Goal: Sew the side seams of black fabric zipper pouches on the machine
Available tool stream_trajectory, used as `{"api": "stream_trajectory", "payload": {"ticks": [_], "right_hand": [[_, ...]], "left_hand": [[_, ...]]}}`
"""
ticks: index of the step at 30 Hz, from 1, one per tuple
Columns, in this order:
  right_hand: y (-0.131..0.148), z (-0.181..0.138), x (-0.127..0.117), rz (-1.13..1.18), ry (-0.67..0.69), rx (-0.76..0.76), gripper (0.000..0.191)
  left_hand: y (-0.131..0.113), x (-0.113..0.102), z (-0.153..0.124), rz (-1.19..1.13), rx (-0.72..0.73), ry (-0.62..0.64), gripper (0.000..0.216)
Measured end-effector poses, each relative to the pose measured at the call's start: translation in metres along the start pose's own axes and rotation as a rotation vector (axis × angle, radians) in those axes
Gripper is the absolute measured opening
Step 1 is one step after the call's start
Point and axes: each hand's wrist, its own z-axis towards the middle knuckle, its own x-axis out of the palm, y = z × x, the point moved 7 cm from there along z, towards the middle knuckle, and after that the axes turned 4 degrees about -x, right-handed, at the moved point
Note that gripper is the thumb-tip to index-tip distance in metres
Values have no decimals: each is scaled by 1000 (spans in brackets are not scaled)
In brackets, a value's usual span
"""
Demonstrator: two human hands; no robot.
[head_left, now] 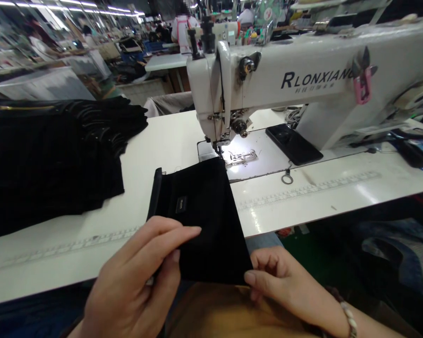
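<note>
A black fabric panel (207,220) with a small rectangular label (181,204) stretches from the table edge to the sewing machine (215,103). Its far corner lies at the needle and presser foot (218,149); I cannot tell whether the foot presses on it. A thicker, folded strip runs along the panel's left side. My left hand (137,277) is closed on the left lower edge, its index finger stretched over the cloth. Between thumb and fingers, my right hand (285,284) pinches the lower right corner.
Stacked black fabric pieces (49,159) cover the table's left side. A black phone (292,143) lies on the machine bed near a metal ring (287,177). Pink-handled snips (363,84) hang on the machine arm. Ruler markings run along the table's front. People work in the background.
</note>
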Motion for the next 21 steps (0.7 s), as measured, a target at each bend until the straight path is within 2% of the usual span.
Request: {"api": "stream_trajectory", "payload": {"ticks": [2, 5, 7, 10, 16, 21], "right_hand": [[1, -2, -1, -9, 10, -3, 37], [-2, -3, -2, -5, 9, 8, 32], [-4, -4, -2, -3, 3, 18, 28], [-5, -5, -2, 14, 7, 43, 24], [-3, -5, -1, -29, 23, 29, 16], [-3, -6, -2, -28, 37, 17, 11]], "left_hand": [[-6, 6, -2, 14, 64, 47, 34], [-16, 29, -10, 22, 217, 110, 34], [-18, 42, -15, 33, 269, 120, 34], [-18, 54, -20, 68, 266, 197, 36], [-17, 54, -20, 82, 225, 296, 44], [-15, 63, -22, 59, 234, 375, 40]]}}
